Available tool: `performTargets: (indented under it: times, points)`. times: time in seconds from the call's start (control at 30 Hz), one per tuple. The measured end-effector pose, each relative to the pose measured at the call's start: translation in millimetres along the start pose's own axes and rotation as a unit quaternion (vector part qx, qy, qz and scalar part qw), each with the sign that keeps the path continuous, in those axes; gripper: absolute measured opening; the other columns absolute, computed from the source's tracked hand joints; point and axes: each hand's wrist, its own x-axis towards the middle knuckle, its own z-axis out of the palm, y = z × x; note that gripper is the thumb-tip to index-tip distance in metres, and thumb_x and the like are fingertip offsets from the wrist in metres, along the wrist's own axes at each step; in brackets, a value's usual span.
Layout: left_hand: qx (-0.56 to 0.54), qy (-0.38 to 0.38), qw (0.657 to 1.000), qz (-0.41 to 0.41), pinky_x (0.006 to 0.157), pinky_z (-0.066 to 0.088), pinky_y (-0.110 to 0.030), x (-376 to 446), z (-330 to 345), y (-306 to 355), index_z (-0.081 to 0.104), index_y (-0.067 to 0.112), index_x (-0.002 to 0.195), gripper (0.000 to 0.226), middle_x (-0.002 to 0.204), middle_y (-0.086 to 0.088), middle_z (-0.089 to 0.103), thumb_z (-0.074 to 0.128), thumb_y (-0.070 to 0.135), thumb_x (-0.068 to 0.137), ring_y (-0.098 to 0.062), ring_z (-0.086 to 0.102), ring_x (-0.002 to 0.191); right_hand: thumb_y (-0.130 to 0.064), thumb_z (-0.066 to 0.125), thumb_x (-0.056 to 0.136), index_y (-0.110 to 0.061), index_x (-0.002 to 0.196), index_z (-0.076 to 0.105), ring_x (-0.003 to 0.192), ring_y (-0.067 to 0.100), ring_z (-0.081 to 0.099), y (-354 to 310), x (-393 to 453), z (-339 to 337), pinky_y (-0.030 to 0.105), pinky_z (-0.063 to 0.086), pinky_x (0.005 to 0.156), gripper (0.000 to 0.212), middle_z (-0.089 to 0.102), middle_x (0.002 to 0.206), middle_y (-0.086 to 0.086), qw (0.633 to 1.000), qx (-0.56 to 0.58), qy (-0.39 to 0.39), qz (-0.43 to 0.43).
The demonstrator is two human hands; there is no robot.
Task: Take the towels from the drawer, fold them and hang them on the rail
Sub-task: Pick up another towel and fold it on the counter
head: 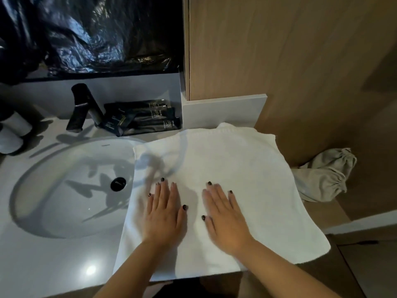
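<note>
a white towel (225, 168) of soft, matt, finely napped cloth lies on a smooth, glossy pale counter (53, 265). the sink (64, 190) is glossy white, like glazed ceramic, with a black drain plug (118, 184). the tap (86, 106) is dark with a dull metal sheen. black plastic sheet (86, 33) is crinkled and shiny. the wall panel (300, 61) shows matt wood grain. a beige cloth bag (324, 177) looks wrinkled.

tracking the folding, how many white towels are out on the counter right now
1: a white towel spread on the counter right of the sink, under the left hand and right hand. It may hide another beneath.
</note>
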Motion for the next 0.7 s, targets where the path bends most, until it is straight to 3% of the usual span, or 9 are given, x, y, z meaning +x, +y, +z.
performTargets:
  times: [0.07,0.17,0.37,0.47,0.53,0.6,0.63,0.7]
  points:
    - [-0.014,0.008,0.998,-0.062,0.122,-0.013,-0.041,-11,2,-1,-0.016,0.016,0.155,0.076,0.162,-0.011,-0.023,0.006,0.059,0.096,-0.023,-0.027,0.148,-0.045,0.010,0.098,-0.015,0.157,0.013,0.151,0.028,0.002,-26,-15,8,0.054,0.003,0.121,0.066,-0.001,0.164,0.005,0.999,-0.007,-0.023,-0.035]
    - [-0.008,0.012,0.994,-0.111,0.121,-0.013,-0.041,-33,0,-23,-0.016,0.015,0.156,0.078,0.162,-0.013,-0.022,0.013,0.060,0.098,-0.025,-0.024,0.149,-0.050,0.007,0.101,-0.020,0.156,-0.012,0.148,0.022,-0.024,-31,-30,14,0.048,-0.015,0.119,0.066,-0.025,0.161,0.000,0.998,-0.015,-0.064,-0.009]
    - [0.000,-0.049,0.990,-0.130,0.123,0.005,-0.044,-86,-8,-51,-0.011,0.015,0.157,0.075,0.164,-0.016,-0.012,0.026,0.051,0.103,-0.029,-0.008,0.152,-0.046,0.019,0.104,-0.018,0.156,-0.010,0.150,0.025,-0.019,-31,-61,0,0.049,-0.004,0.122,0.066,-0.020,0.163,0.004,0.993,-0.001,-0.113,-0.025]
    - [-0.121,-0.003,0.982,-0.148,0.122,0.013,-0.039,-125,-9,-52,0.008,0.011,0.158,0.069,0.165,-0.011,0.005,0.037,0.042,0.104,-0.027,0.009,0.152,-0.045,0.022,0.105,-0.018,0.157,-0.009,0.150,0.027,-0.018,-39,-86,2,0.049,-0.003,0.122,0.066,-0.019,0.163,0.005,0.991,-0.008,-0.122,-0.047]
    - [-0.241,0.078,0.955,-0.156,0.113,0.032,-0.036,-148,-11,-48,0.034,0.007,0.150,0.056,0.155,-0.012,0.035,0.051,0.027,0.101,-0.028,0.038,0.139,-0.044,0.026,0.104,-0.018,0.157,-0.009,0.150,0.028,-0.018,-45,-103,6,0.050,-0.003,0.122,0.068,-0.019,0.164,0.005,0.990,-0.013,-0.123,-0.061]
    - [-0.336,0.139,0.916,-0.172,0.092,0.047,-0.035,-161,-14,-44,0.058,0.016,0.125,0.030,0.121,-0.004,0.061,0.059,0.014,0.096,-0.021,0.059,0.107,-0.042,0.032,0.104,-0.018,0.157,-0.007,0.150,0.029,-0.016,-52,-117,8,0.050,-0.001,0.121,0.071,-0.017,0.164,0.005,0.990,-0.016,-0.127,-0.065]
    - [-0.367,0.155,0.896,-0.196,0.084,0.048,-0.035,-165,-18,-43,0.061,0.020,0.114,0.022,0.106,0.003,0.063,0.061,0.012,0.094,-0.019,0.061,0.098,-0.040,0.035,0.104,-0.017,0.157,-0.005,0.150,0.029,-0.015,-55,-122,9,0.050,0.000,0.121,0.071,-0.016,0.164,0.005,0.990,-0.012,-0.128,-0.065]
    - [-0.411,0.155,0.854,-0.278,0.086,0.048,-0.037,-167,-24,-45,0.057,0.016,0.122,0.030,0.107,0.005,0.061,0.065,0.017,0.092,-0.020,0.059,0.100,-0.035,0.040,0.103,-0.018,0.158,0.006,0.152,0.027,-0.009,-63,-128,10,0.046,0.002,0.121,0.067,-0.007,0.166,0.004,0.991,0.028,-0.119,-0.061]
